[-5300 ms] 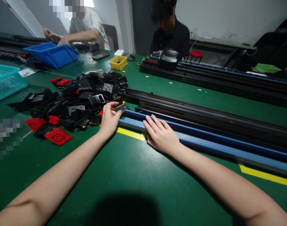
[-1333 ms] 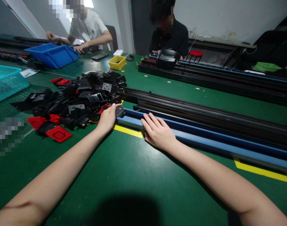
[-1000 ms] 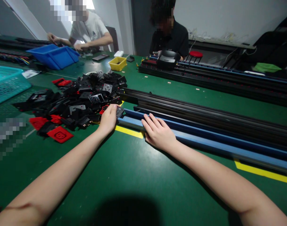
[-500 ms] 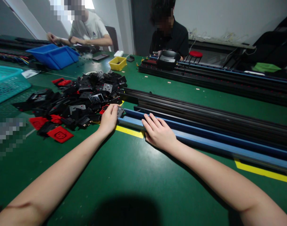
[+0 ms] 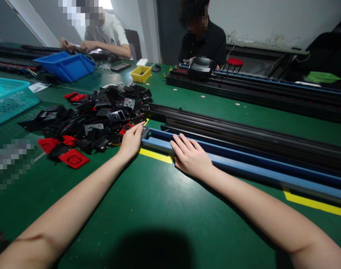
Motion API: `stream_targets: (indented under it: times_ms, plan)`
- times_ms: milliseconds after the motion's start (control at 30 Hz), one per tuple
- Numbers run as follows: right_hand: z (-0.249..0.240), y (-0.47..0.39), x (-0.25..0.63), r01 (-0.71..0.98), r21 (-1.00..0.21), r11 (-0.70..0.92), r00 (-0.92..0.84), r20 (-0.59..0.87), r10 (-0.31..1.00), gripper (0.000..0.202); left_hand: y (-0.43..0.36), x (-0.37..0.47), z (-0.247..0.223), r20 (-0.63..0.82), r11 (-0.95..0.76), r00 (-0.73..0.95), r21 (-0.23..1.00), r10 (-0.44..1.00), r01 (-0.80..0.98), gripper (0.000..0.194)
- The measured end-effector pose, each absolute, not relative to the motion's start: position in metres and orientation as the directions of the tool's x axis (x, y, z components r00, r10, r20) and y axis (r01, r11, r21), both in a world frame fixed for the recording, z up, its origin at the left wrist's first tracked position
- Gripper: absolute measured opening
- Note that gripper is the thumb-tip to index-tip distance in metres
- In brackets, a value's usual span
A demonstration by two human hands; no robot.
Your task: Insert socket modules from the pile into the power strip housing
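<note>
A long blue rail (image 5: 243,164) with a channel along it lies across the table. My right hand (image 5: 191,155) rests over its near edge, fingers stretched out across the top. At the rail's left end, my left hand (image 5: 132,142) is closed on a small dark end piece (image 5: 145,132), which sits against the rail; the fingertips are partly hidden behind the hand. A heap of black plastic parts (image 5: 94,129) lies just left of that hand, with red parts (image 5: 74,158) among them.
Black rails (image 5: 229,129) lie behind the blue one. More long dark rails (image 5: 257,95) run farther back. A teal basket (image 5: 16,99), a blue bin (image 5: 68,69) and a yellow box (image 5: 141,74) stand around the heap. Two people sit across the table.
The whole view has shifted slightly, so things appear a little farther right. Both hands keep their places on the rail and its end piece.
</note>
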State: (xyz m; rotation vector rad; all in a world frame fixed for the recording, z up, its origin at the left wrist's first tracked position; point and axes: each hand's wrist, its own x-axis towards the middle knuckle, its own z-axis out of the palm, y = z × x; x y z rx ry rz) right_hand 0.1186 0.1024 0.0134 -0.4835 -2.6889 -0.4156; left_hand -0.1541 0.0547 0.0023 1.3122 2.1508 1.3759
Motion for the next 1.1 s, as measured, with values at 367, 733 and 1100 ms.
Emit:
stream_targets:
  times_ms: [367,733,1100]
  plan:
    - [0.0145,0.1014,0.1188,0.383,0.207,0.9,-0.872,0.404,0.277,0.056,0.0539,-0.155,0.0019,0.234,0.149,-0.546,0.81,0.805,0.567,0.055]
    - [0.0133,0.1022,0.1195,0.374,0.178,0.91,-0.875,0.394,0.283,0.058,0.0541,-0.1545,0.0021,0.309,0.083,-0.499,0.782,0.81,0.617,0.044]
    - [0.0128,0.1024,0.1191,0.379,0.213,0.901,-0.871,0.412,0.268,0.055,0.0543,-0.1547,0.0026,0.272,0.134,-0.529,0.783,0.804,0.607,0.043]
